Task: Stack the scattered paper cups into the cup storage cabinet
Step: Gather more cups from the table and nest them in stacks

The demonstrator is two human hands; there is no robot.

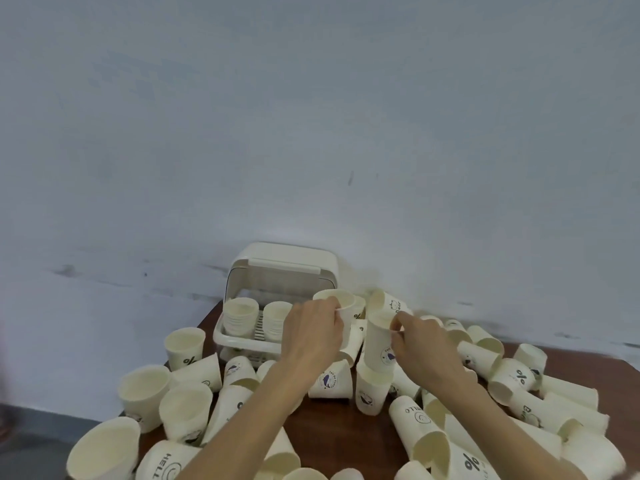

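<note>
My left hand (311,332) grips a cream paper cup (341,301) by its rim, held upright just right of the cup storage cabinet (277,268). My right hand (420,344) pinches the rim of another cup (377,344), the top one of a short stack (370,389) standing on the table. The cabinet is a cream box with its lid raised. Two stacks of cups (240,318) (277,318) stand in its tray.
Many loose cream cups cover the dark wooden table (332,431), some upright at the left (183,346), most lying on their sides at the right (519,379) and front (426,431). A pale wall stands behind the cabinet. The table's left edge drops to a grey floor.
</note>
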